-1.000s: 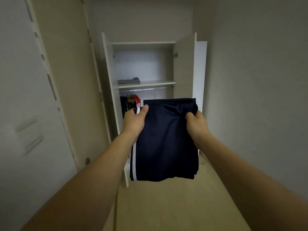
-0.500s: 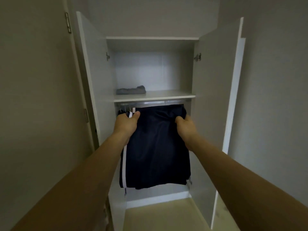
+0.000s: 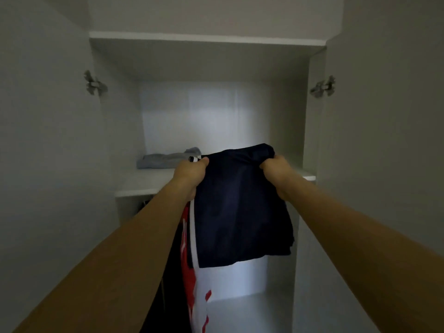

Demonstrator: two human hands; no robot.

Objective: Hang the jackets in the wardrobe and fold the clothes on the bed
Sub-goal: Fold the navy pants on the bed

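Note:
A folded navy garment [image 3: 240, 212] with a white side stripe hangs in front of the open wardrobe. My left hand [image 3: 191, 174] grips its top left corner and my right hand [image 3: 276, 168] grips its top right corner. The garment's top edge is level with the white wardrobe shelf [image 3: 144, 183]. A folded grey garment [image 3: 165, 159] lies on that shelf at the left. Below the shelf, a red and white jacket [image 3: 192, 284] and a dark jacket [image 3: 165, 284] hang at the left, partly hidden by my left arm.
Both wardrobe doors stand open, the left door [image 3: 48, 140] and the right door [image 3: 384, 164] flanking my arms. Metal hinges [image 3: 93, 84] show on each side. The wardrobe's top panel [image 3: 206, 40] is overhead, and its floor [image 3: 247, 308] is visible below.
I have stepped close to the wardrobe, which now fills the view. Both hands have raised the navy garment from below the shelf to shelf height.

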